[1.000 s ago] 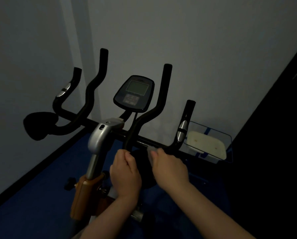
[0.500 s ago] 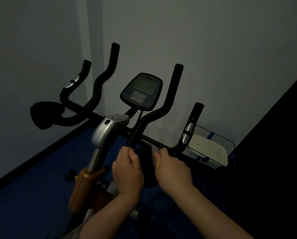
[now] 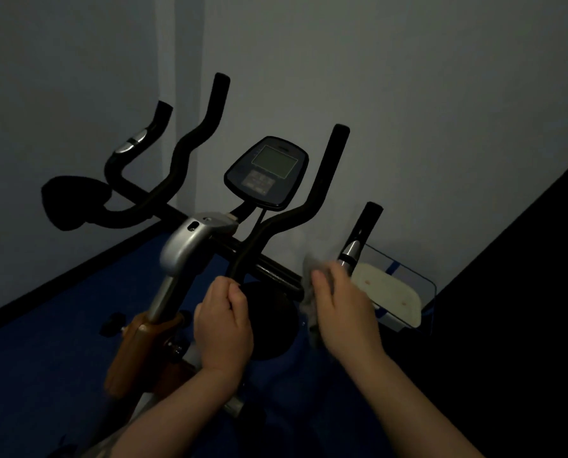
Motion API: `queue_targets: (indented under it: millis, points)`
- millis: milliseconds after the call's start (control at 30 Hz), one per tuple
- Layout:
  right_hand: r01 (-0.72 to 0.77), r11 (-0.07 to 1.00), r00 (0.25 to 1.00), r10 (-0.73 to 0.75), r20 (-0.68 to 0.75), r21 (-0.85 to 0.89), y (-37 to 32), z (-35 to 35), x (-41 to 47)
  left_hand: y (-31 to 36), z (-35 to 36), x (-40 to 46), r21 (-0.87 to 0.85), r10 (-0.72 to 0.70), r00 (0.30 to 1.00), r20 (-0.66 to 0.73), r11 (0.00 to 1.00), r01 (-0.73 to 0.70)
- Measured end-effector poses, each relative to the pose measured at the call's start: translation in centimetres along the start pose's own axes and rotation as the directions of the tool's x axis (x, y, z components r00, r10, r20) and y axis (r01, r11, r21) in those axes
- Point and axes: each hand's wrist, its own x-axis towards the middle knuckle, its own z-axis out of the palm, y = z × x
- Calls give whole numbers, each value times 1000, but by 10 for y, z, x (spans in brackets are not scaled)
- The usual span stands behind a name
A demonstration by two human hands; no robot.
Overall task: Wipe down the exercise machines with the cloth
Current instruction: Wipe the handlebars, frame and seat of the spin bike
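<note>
An exercise bike with black handlebars (image 3: 190,143) and a dark console (image 3: 266,171) stands in a dim corner. My left hand (image 3: 223,328) grips the lower end of the inner right handlebar tube, just below the crossbar (image 3: 276,271). My right hand (image 3: 338,309) holds a grey cloth (image 3: 309,269) against the right end of the crossbar, beside the short right grip with its silver sensor band (image 3: 352,251). The cloth is blurred and mostly hidden by the hand.
A silver stem (image 3: 183,246) and an orange-brown frame part (image 3: 137,345) lie below the bars. A black elbow pad (image 3: 74,203) sticks out at the left. A clear-edged scale with a pale plate (image 3: 388,289) sits on the blue floor by the wall. A dark surface rises on the right.
My right hand with the cloth has slid to the right along the crossbar toward the short right grip. My left hand keeps its hold on the tube.
</note>
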Motion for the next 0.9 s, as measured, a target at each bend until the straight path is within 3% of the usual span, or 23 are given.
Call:
queue_targets:
  millis: [67, 100, 167, 267, 400, 533, 700, 833, 900]
  points:
    - [143, 989, 985, -138, -103, 42, 6, -3, 22, 0, 1, -1, -4, -10, 1000, -11, 1000, 10]
    - [247, 969, 966, -247, -80, -2, 11, -1, 32, 0, 0, -2, -2, -13, 1000, -16, 1000, 13]
    - [444, 888, 895, -432, 107, -122, 31, 8, 47, -1, 0, -2, 10, -16, 1000, -23, 1000, 16]
    - [573, 814, 797, -526, 297, -98, 56, 9, 61, 1, 1, -3, 30, -18, 999, -28, 999, 19]
    - [553, 832, 769, -533, 353, 52, 38, 19, 91, 5, 2, -2, 82, -27, 996, -84, 996, 34]
    - [542, 832, 761, -547, 348, 122, 24, 37, 112, 8, -1, 0, 244, 67, 995, -70, 969, -48]
    - [541, 831, 676, -522, 520, 131, 39, 13, 126, 13, 0, 0, 392, 87, 993, -84, 919, -47]
    - [592, 783, 684, -614, 393, 193, 23, 41, 125, 30, 14, 13, 555, 123, 989, -78, 830, -60]
    - [643, 741, 641, -659, 394, 194, 30, 39, 125, 30, 14, 21, 596, 123, 987, -100, 802, -39]
